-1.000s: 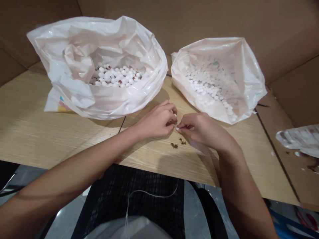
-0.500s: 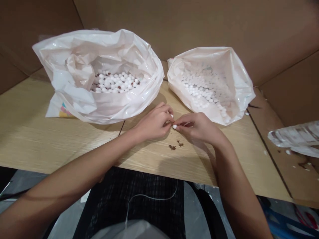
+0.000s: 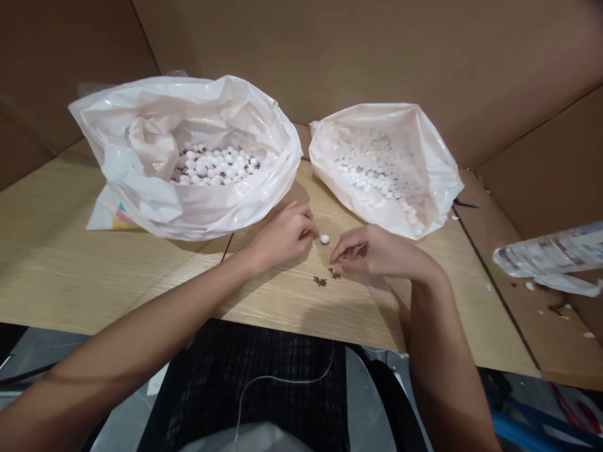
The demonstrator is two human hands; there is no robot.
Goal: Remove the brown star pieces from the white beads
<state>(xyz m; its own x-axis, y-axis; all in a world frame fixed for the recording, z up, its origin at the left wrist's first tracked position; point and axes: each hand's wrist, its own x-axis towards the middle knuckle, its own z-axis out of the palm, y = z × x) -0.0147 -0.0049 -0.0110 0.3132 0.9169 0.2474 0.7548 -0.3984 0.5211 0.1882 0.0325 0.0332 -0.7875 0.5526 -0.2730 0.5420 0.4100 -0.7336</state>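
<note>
a pale wood-grain tabletop (image 3: 85, 276) stretches left to right, crossed by dark seams. plain brown walls stand around it: a far panel (image 3: 330, 50), a left panel (image 3: 66, 44) and a right panel (image 3: 546, 150). below the near edge show grey floor (image 3: 42, 347) and a curved black bar (image 3: 393, 395). dim light casts soft shadows.

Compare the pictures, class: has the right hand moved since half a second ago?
Yes. Judged against the small brown pieces, the right hand has moved toward the near edge of the table, and is now closer to them.
</note>
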